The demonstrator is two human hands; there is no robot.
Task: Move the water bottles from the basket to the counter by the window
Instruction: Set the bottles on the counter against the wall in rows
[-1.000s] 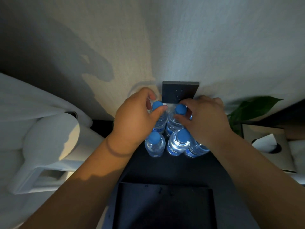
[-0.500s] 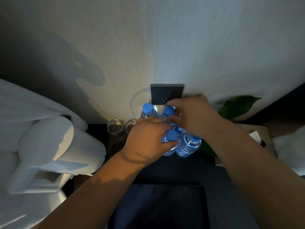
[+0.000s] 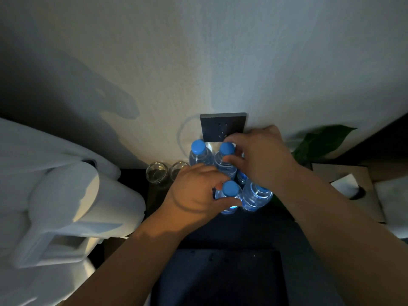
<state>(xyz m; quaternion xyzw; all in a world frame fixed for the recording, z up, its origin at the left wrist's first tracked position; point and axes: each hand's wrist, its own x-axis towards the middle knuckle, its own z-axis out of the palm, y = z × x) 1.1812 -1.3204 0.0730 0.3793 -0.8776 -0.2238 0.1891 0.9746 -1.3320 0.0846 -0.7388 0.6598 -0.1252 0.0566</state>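
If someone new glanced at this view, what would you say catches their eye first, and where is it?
Most striking is the cluster of blue-capped water bottles on the dark counter against the wall, under a black wall socket. The left hand closes on a front bottle while the right hand closes on a rear bottle. A large white kettle sits at far left.

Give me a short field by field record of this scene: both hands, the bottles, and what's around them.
left hand: wrapped around the front-left bottle
right hand: fingers on the back bottle by the wall
free bottle: upright, back left, untouched
bottle caps: blue
surface: dark countertop
glasses: two, left of the bottles
wall socket: behind the bottles
kettle: white, far left
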